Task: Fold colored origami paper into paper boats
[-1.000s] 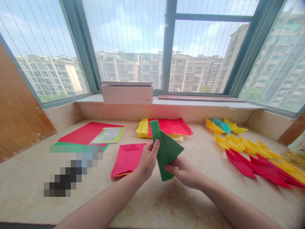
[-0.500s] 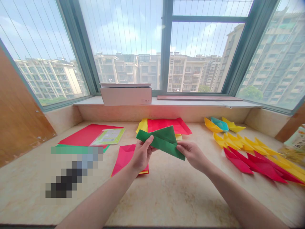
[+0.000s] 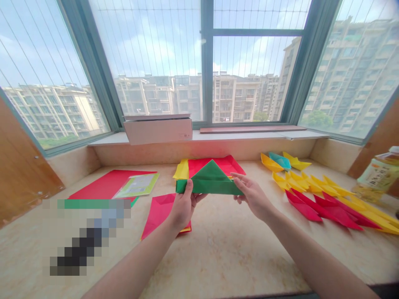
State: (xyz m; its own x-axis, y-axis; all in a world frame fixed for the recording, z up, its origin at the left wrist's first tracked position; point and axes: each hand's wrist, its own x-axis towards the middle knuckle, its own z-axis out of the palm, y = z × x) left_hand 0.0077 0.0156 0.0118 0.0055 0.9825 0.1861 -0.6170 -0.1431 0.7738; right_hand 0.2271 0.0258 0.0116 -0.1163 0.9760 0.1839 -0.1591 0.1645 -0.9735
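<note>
A green sheet of paper [image 3: 212,176], folded into a triangle with a straight band along its base, is held up above the counter. My left hand [image 3: 183,203] pinches the band's left end, thumb in front and fingers behind. At the right end, my right hand [image 3: 249,191] grips the band, with the index finger raised by its upper edge. Below and behind my left hand lies a stack of folded red and yellow paper [image 3: 158,211]. Farther back, red paper [image 3: 232,164] and yellow paper [image 3: 181,169] are partly hidden by the green triangle.
On the right sit several yellow paper boats [image 3: 297,180], red boats [image 3: 336,211] and a blue boat [image 3: 279,160], near a bottle [image 3: 378,176]. Red sheets [image 3: 93,185] and a clear packet [image 3: 139,185] lie left, beside a blurred-out patch. A white box [image 3: 158,129] stands on the sill.
The green paper has turned from a slant to level, its point now upward. My right hand has risen slightly with its end. The whole view has shifted a little.
</note>
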